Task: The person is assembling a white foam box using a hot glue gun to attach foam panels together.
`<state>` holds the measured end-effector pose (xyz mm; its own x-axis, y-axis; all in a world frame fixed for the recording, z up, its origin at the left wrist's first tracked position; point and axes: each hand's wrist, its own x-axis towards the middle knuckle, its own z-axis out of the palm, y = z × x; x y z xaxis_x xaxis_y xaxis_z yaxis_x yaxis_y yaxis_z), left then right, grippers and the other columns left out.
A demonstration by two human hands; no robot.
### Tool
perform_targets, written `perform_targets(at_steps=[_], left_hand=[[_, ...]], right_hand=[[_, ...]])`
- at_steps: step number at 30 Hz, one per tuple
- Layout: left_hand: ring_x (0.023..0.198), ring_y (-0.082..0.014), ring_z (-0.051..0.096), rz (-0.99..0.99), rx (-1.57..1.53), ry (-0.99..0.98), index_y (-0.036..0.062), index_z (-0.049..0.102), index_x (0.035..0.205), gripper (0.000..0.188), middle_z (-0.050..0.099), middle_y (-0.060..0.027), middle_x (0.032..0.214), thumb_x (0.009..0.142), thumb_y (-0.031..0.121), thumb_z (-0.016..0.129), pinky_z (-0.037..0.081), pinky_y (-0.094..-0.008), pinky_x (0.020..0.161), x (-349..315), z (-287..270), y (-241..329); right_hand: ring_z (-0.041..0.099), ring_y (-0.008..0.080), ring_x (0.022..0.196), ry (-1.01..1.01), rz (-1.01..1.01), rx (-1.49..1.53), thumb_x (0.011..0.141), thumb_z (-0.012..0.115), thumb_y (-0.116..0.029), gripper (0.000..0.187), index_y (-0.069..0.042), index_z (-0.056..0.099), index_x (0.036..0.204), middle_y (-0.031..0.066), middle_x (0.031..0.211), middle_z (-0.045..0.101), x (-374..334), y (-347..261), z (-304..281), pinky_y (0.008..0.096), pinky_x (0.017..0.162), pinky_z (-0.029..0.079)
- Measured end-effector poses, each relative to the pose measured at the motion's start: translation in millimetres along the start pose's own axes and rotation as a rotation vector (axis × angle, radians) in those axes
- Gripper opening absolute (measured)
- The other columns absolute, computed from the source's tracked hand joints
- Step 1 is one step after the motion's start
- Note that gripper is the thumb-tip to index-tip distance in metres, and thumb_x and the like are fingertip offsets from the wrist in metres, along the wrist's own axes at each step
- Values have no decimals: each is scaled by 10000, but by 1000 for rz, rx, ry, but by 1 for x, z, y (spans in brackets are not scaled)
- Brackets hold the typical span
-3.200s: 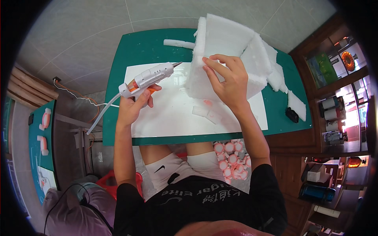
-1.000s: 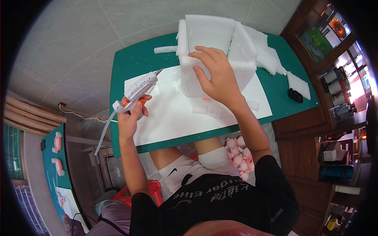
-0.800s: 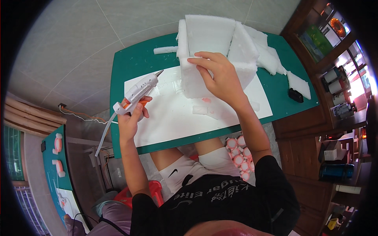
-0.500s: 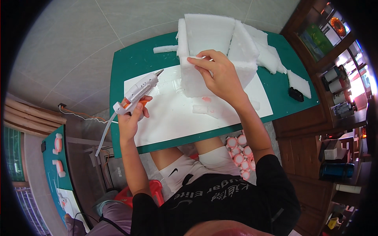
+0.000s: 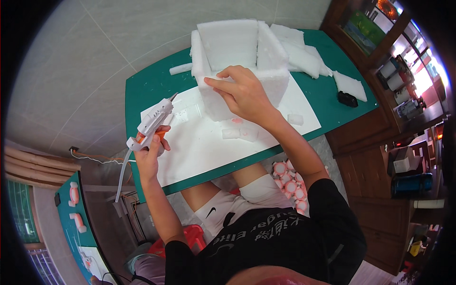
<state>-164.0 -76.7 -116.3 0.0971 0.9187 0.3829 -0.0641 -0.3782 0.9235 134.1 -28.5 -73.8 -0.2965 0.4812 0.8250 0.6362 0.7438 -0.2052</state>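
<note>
My left hand (image 5: 148, 153) is wrapped around the handle of a white hot glue gun (image 5: 154, 118) with an orange trigger. Its metal nozzle points up toward the box's near left corner, apart from it. An open-topped box of thick white foam (image 5: 237, 105) stands on the white board. My right hand (image 5: 242, 92) grips the top edge of its near wall by that corner, index finger stretched along the edge and thumb against the outer face. Part of the near wall is hidden behind this hand.
Foam offcuts (image 5: 232, 134) lie on the white board (image 5: 190, 159), and a foam strip (image 5: 180, 69) left of the box. Foam sheets (image 5: 299, 57) and a black object (image 5: 347, 99) are on the green table (image 5: 327, 114). Pink-and-white rolls (image 5: 290, 184) sit below; another person's leg (image 5: 147, 268) shows lower left.
The whole view has shifted, placing box and hands farther left. My right hand remains at the box's corner, and the glue gun is still in my left. An offcut by my right forearm shows more fully.
</note>
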Motion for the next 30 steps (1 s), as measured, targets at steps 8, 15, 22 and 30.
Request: perform_targets(at_steps=[8,15,22,30], left_hand=[[626,-146,577,8,-5,-12,-29,531,1325,424,684,-174,1078,987,218,599,471,-274,559,-2,-5,-5],[637,-152,584,5,21,15,-35,529,1314,419,684,-170,1089,987,220,594,481,-285,566,-1,-4,-6],[642,-154,595,-8,45,25,-28,535,1315,423,684,-176,1087,988,233,598,480,-282,559,-1,-5,-7],[650,-153,595,-22,60,65,-36,518,1332,452,677,-182,1105,983,237,610,486,-286,575,-9,-21,-9]], right_hand=[[601,286,900,28,-48,-78,796,700,-55,310,-139,734,1093,100,957,632,-5,3,6,394,799,476],[585,274,961,-21,-23,-86,858,687,-145,286,-142,708,1143,84,1013,632,-5,4,2,379,840,471],[574,302,1049,66,0,-34,885,689,-214,290,-130,691,1162,128,1186,626,-3,3,0,394,921,476],[568,325,1103,48,-47,39,843,715,-184,316,-83,671,1139,148,1320,568,0,-1,-2,412,949,480]])
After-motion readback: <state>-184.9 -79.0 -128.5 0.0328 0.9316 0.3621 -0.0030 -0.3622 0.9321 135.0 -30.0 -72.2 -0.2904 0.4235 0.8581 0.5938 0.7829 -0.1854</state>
